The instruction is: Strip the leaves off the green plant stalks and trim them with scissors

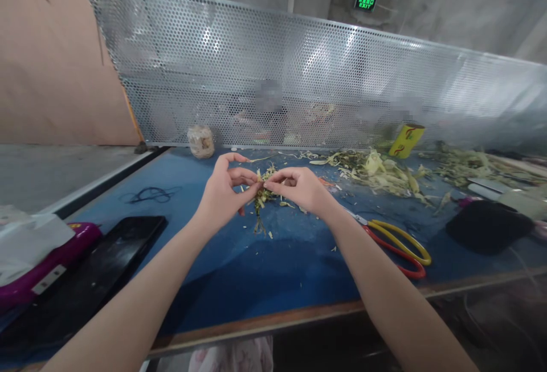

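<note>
Both my hands meet above the middle of the blue table [273,269]. My left hand [224,192] and my right hand [299,187] each pinch a small bundle of green and pale plant strips [261,192] between them. Thin ends of the bundle hang down toward the table. Small scraps lie scattered under the hands.
Scissors with yellow and red handles [397,244] lie right of my right forearm. A heap of pale leaf strips [380,172] spreads along the back right. A black tray [98,269] and a magenta object [51,261] sit at the left. A perforated metal screen [299,76] backs the table.
</note>
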The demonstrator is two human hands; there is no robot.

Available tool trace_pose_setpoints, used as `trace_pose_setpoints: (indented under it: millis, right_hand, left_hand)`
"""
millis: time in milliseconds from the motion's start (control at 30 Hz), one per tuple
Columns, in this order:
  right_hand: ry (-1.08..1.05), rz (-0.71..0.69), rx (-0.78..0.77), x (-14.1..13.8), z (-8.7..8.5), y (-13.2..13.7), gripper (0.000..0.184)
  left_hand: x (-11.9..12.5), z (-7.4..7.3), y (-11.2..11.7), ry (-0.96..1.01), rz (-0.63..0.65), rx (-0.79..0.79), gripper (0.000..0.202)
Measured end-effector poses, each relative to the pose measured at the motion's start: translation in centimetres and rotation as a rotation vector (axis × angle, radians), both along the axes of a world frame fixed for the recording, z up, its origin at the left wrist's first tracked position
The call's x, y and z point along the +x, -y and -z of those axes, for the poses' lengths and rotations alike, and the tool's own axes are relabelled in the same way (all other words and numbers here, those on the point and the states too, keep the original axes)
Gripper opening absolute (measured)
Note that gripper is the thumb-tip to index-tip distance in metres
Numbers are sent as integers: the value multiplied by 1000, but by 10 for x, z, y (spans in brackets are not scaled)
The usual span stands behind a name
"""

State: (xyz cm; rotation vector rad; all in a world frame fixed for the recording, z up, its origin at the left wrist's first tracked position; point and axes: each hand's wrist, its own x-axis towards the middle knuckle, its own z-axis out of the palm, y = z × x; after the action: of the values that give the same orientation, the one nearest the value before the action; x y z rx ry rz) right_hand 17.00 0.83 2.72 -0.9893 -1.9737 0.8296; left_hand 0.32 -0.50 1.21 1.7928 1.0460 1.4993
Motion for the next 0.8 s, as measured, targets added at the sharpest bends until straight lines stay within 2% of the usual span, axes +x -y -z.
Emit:
trace_pose_setpoints:
  millis: [100, 233, 500, 800]
  right_hand:
    - [36, -33, -16, 1, 3, -3, 26]
    - [90, -34, 65, 1, 7, -6, 13]
    - [174, -78, 152, -3, 7, -3, 10]
    - [178, -78, 124, -2, 6, -3, 9]
  left_hand:
    - [0, -1, 0, 8, -14, -9, 46]
    - [1, -1, 1, 16, -19, -12, 47]
    - [-1, -3, 1, 76, -42, -10, 43]
    - [0, -5, 2, 114, -43, -15, 42]
